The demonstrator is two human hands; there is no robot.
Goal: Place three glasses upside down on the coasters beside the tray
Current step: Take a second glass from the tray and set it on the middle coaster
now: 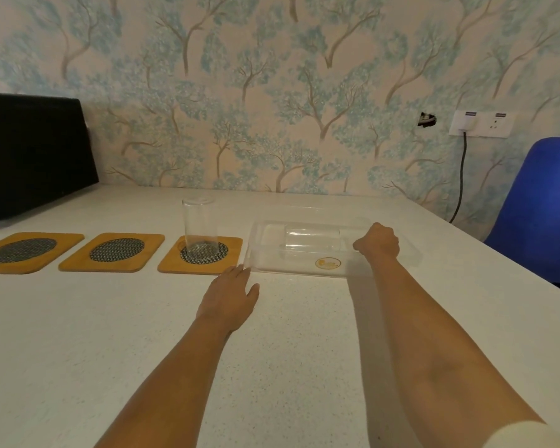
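Left hand (232, 294): flat, fingers spread, on the white speckled table (78, 334) at the clear plastic tray's (304, 270) near-left corner. Right hand (378, 240): curled inside tray; grasp undeterminable. 1 clear glass (198, 227) stands on the nearest of 3 wooden mesh-centred coasters (201, 258) left of tray; another lies in tray.

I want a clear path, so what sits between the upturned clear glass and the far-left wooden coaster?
In the head view, only the middle wooden coaster with its dark mesh centre lies between the clear upturned glass and the far-left wooden coaster. It carries nothing.
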